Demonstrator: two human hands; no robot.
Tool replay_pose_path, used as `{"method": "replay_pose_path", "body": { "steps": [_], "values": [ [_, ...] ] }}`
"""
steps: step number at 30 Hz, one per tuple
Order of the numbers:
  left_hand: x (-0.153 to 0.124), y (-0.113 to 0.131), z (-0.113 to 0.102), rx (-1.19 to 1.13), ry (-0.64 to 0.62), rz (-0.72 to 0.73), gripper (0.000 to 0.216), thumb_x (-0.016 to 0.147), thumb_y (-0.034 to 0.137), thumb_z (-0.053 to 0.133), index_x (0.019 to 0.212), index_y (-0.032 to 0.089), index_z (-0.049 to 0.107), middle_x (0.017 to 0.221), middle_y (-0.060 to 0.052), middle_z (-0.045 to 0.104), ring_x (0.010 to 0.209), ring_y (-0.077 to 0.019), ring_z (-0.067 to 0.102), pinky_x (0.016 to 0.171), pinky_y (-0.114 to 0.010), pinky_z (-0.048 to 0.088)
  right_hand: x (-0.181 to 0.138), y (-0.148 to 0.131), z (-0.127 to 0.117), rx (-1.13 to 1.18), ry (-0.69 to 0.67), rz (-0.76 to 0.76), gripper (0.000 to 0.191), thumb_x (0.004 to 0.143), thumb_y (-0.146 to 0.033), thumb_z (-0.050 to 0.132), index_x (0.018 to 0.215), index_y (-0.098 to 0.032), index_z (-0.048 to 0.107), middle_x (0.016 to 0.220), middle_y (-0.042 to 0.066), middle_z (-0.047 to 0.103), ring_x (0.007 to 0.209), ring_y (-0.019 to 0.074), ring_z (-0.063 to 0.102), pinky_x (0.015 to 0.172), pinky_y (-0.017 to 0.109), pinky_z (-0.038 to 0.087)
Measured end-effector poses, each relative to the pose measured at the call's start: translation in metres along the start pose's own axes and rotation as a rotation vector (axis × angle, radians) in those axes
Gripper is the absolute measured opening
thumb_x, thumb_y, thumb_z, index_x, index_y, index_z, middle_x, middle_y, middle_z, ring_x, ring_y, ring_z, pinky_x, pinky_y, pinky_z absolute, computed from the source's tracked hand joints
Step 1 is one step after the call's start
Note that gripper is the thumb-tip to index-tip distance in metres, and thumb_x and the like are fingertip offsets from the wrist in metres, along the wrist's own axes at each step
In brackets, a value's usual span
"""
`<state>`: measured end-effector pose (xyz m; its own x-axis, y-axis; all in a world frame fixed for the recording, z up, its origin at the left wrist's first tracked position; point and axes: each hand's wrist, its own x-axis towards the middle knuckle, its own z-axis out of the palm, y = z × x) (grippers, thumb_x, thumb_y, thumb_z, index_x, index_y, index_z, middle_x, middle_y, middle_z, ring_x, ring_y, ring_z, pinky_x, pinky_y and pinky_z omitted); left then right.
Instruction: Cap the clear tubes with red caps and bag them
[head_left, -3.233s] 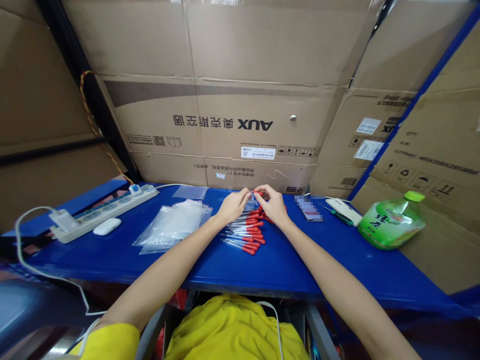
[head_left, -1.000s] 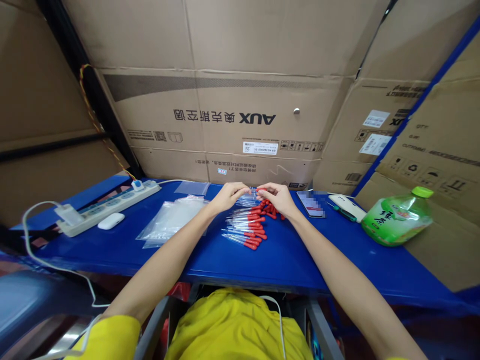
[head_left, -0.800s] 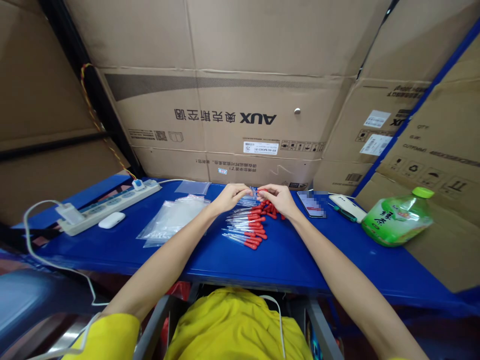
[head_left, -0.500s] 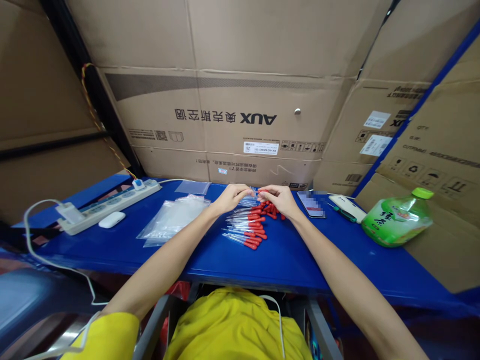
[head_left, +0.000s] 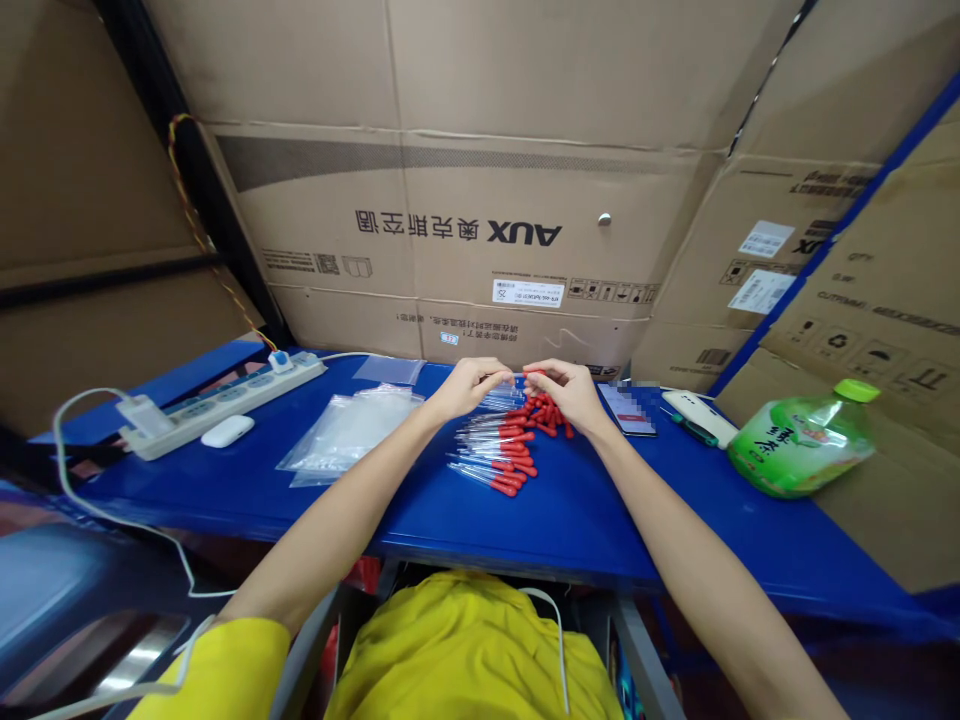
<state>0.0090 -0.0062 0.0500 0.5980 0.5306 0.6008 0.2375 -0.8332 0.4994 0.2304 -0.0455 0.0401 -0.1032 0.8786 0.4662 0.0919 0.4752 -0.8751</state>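
While the right hand [head_left: 565, 390] clamps a red bulb [head_left: 534, 372], the left hand's [head_left: 469, 388] grip is unclear. Dipping either too low could scatter the droppers [head_left: 510, 450].

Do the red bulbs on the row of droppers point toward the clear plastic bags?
No, the droppers have their red bulbs at the right end, while the plastic bags lie to the left.
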Motion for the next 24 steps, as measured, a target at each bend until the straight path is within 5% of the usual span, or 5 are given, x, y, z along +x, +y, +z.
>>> {"method": "replay_pose_path", "body": {
  "steps": [7,14,24],
  "values": [
    [-0.001,-0.005,-0.006,0.036,0.129,-0.09,0.034,0.095,0.046,0.065,0.103,0.017,0.081,0.084,-0.005,0.07,0.069,-0.0141,0.053,0.067,-0.027,0.04,0.002,0.002,-0.001,-0.004,0.064,0.004,0.043,0.076,-0.059,0.081,0.098,-0.022,0.075,0.077,0.003,0.076,0.071,0.0199,0.072,0.074,0.035,0.06],
    [-0.004,-0.011,-0.004,-0.072,-0.055,-0.157,0.044,0.102,0.047,0.049,0.097,0.014,0.078,0.093,-0.005,0.078,0.084,-0.0184,0.066,0.078,-0.028,0.047,0.0,0.005,0.003,-0.01,0.027,0.024,0.043,0.074,-0.058,0.083,0.095,-0.022,0.075,0.078,0.003,0.077,0.073,0.0214,0.073,0.076,0.036,0.061],
    [-0.007,-0.013,-0.002,-0.145,-0.083,-0.134,0.041,0.099,0.043,0.055,0.09,0.012,0.079,0.087,-0.007,0.079,0.084,-0.0202,0.07,0.082,-0.028,0.05,-0.003,0.015,0.008,0.06,-0.039,0.096,0.042,0.071,-0.057,0.085,0.092,-0.021,0.08,0.076,0.005,0.079,0.07,0.0242,0.075,0.075,0.04,0.063]
  ]
}}
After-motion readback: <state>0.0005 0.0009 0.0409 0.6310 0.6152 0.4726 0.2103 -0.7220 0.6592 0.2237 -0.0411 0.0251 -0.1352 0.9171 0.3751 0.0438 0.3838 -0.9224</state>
